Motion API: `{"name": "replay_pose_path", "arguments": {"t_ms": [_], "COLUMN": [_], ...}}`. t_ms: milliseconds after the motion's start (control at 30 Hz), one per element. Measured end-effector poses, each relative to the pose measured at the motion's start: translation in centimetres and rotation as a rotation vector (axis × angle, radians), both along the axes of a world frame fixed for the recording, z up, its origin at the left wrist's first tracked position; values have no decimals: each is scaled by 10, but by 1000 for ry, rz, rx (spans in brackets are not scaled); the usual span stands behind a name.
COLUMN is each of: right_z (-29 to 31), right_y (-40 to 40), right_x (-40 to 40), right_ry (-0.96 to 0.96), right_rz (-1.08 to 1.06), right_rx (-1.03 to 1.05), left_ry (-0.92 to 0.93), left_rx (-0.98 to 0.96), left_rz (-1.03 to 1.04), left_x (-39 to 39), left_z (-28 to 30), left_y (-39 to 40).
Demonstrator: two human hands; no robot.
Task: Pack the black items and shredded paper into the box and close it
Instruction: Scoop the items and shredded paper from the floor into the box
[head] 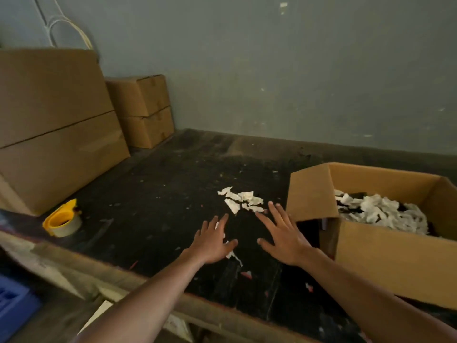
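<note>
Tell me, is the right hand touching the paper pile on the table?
Cannot tell. In the head view, the right hand's fingertips reach the near edge of the paper pile, but no contact or gap shows plainly.

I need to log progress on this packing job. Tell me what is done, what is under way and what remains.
Done: the open box already holds shredded paper over dark items. Under way: the left hand and right hand, both open and empty, reach toward the loose paper scraps on the table. Left: gather those scraps into the box and shut its flaps; the tape dispenser sits untouched.
</note>
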State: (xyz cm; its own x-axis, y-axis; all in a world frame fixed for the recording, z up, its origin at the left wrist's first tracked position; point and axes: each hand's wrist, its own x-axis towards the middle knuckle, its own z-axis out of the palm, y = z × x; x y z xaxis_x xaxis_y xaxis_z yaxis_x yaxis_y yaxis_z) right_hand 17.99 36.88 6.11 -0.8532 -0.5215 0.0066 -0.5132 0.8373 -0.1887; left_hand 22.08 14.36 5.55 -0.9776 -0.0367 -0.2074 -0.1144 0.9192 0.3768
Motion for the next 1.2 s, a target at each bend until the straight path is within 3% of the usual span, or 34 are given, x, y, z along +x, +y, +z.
{"name": "replay_pose_path", "arguments": {"t_ms": [233, 400, 633, 767, 867, 967, 1100, 1200], "right_z": [-102, -127, -129, -128, -122, -121, -134, -139], "right_y": [-25, -38, -76, -90, -100, -111, -122, -138], "right_x": [51, 43, -43, -106, -163, -218, -266, -287], "right_ry": [-319, -171, -198, -50, -50, -152, -105, -91], "right_rz": [-26, -53, -89, -399, -634, -483, -139, -16], "right_rx": [167, 119, 17, -383, -381, -167, 158, 204], "left_ry": [-244, -175, -48, -20, -17, 10, 95, 167], "left_rx": [-45, -121, -108, -125, -175, -190, -147, -120], "left_rz": [67, 75, -4, -70, -128, -231, -461, -521], "left_x": [49, 41, -35, -91, -120, -140, -157, -161], "left_z": [-92, -129, -131, -131, -136, -142, -149, -157], "left_y": [-49, -51, -42, -42, -50, -59, -73, -83]}}
